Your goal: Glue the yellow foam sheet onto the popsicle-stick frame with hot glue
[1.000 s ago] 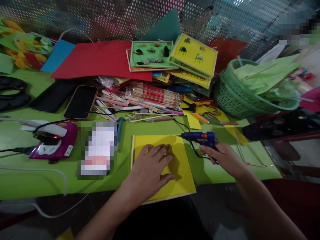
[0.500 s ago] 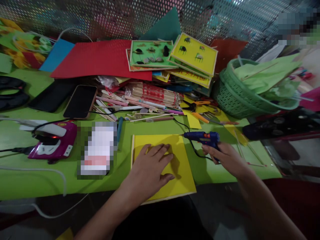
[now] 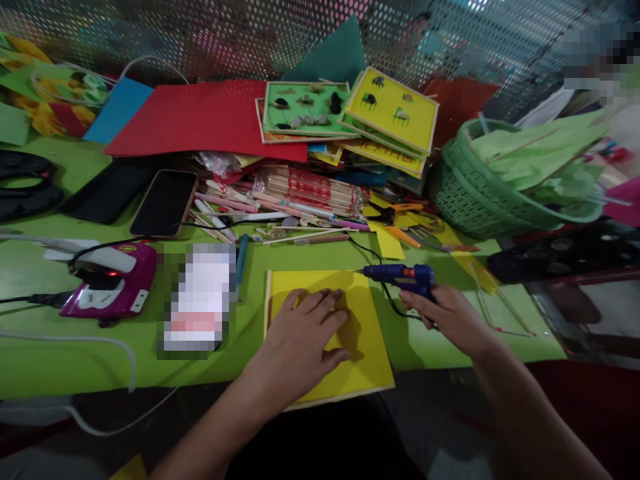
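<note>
Basket [image 3: 460,193] holds green paper sheets [image 3: 530,157], right hand [image 3: 450,317] grips glue gun [image 3: 400,272].

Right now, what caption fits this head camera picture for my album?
Left hand flat on a yellow board, right hand gripping a blue glue gun.

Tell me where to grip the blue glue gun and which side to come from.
Take the glue gun by its handle, at the rear end under the right hand, coming from the right. The nozzle points left at the yellow board, so that end is likely hot, and the left hand lies flat there.
</note>
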Demonstrator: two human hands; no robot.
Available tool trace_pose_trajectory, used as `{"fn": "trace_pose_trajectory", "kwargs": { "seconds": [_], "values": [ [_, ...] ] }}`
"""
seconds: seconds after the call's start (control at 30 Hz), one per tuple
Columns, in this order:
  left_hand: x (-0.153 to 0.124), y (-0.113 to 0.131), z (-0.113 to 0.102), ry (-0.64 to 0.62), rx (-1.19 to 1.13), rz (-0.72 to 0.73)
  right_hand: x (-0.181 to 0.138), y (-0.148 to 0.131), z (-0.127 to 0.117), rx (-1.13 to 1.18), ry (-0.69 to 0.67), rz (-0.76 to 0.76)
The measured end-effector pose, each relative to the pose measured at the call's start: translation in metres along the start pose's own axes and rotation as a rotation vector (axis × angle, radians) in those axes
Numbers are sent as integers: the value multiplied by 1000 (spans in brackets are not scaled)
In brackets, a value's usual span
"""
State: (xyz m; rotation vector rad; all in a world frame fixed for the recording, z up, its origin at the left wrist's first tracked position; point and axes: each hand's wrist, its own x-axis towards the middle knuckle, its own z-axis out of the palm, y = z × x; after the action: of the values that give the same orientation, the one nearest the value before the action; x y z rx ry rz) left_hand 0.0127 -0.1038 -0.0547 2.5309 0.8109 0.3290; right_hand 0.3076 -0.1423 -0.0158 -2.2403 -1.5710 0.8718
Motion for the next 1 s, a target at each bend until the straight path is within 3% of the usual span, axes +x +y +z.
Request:
{"fn": "trace_pose_trajectory", "kwargs": {
  "seconds": [0.2,0.5,0.77,1.0],
  "values": [
    [0,-1,2,-1,1,-2,-1,15,-5,21,30,33],
    [0,1,-1,-26,-12,-17,-3,-6,1,-11,-5,-20],
    [0,-1,0,-17,-6,-4,-3,21,-5,-18,31,42],
    [1,0,0,-17,-3,-5,-4,8,-3,6,30,27]
  ]
}}
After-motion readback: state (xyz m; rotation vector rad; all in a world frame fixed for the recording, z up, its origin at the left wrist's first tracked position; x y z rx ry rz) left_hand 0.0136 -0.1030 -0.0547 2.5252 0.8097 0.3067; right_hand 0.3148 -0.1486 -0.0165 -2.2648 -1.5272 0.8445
